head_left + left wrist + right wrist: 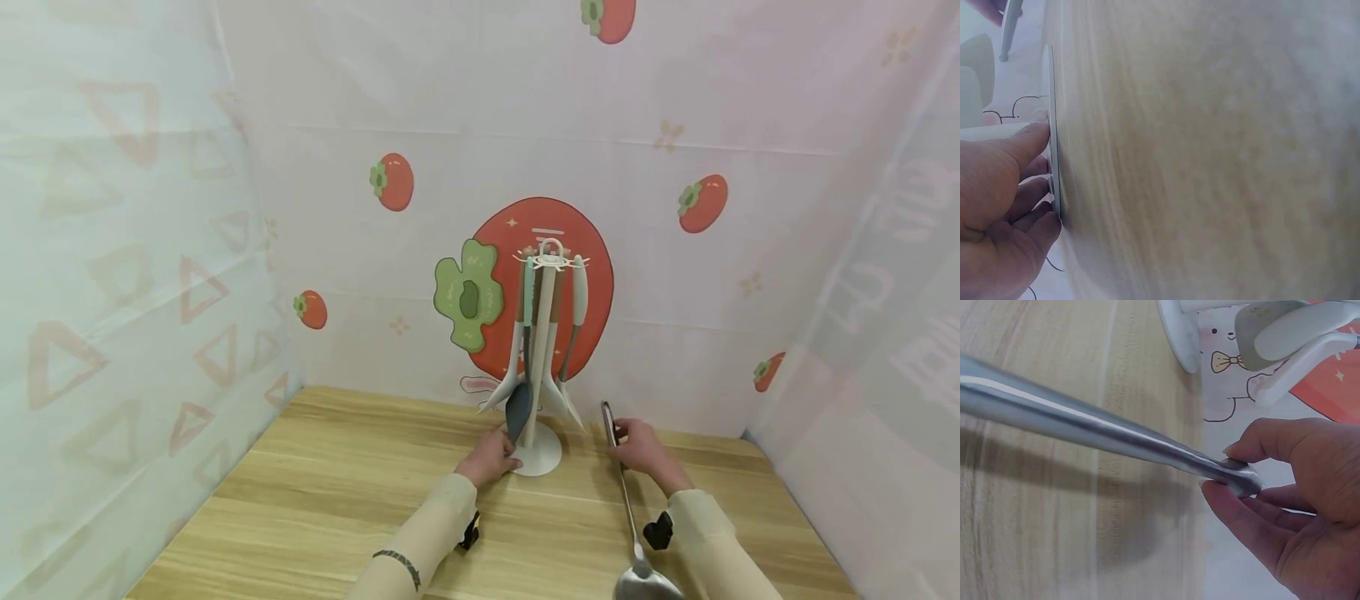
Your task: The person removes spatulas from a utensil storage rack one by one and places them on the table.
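Note:
My right hand point(641, 448) pinches the handle end of a long stainless-steel ladle point(628, 508), thumb and fingers on opposite sides of it in the right wrist view. The ladle's bowl points toward me and is cut off at the bottom of the head view. A white utensil rack point(545, 350) stands upright at the back of the table. At the left edge of its round base point(542, 460) my left hand point(491, 457) grips the rim, thumb over the top face point(997, 200). A dark-headed spoon point(519, 408) hangs just above that hand.
Several other utensils with brown, white and mint handles hang around the rack, among them a white-handled one point(580, 292). Behind it rises a wall sheet point(345, 250) printed with red fruit. The wooden table point(315, 500) meets side sheets left and right.

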Demonstrator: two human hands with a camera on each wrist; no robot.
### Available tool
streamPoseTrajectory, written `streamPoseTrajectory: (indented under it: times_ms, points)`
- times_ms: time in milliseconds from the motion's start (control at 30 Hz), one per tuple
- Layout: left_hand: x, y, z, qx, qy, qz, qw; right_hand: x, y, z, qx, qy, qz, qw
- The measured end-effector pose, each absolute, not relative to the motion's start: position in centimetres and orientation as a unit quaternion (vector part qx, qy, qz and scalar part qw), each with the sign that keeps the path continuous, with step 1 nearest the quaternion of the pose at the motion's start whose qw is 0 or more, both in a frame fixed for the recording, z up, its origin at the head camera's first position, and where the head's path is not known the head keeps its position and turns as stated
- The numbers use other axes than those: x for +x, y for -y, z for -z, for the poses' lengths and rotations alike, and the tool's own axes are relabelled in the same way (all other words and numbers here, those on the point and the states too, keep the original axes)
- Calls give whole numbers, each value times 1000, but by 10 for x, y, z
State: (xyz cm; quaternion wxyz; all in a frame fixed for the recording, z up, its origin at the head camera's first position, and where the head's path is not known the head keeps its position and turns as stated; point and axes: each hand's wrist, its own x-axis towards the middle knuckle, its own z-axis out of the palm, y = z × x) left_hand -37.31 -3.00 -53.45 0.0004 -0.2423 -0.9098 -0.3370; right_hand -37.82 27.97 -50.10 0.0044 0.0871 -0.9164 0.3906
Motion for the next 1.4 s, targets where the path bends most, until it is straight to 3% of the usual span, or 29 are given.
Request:
streamPoseTrajectory:
  times_ms: [567, 1400]
  points:
    - [-373, 31, 540, -224, 925, 306, -24, -371, -279, 512, 77, 918, -390, -5]
    - [-371, 33, 530, -242, 917, 316, -16, -371, -278, 516, 73, 924, -376, -14]
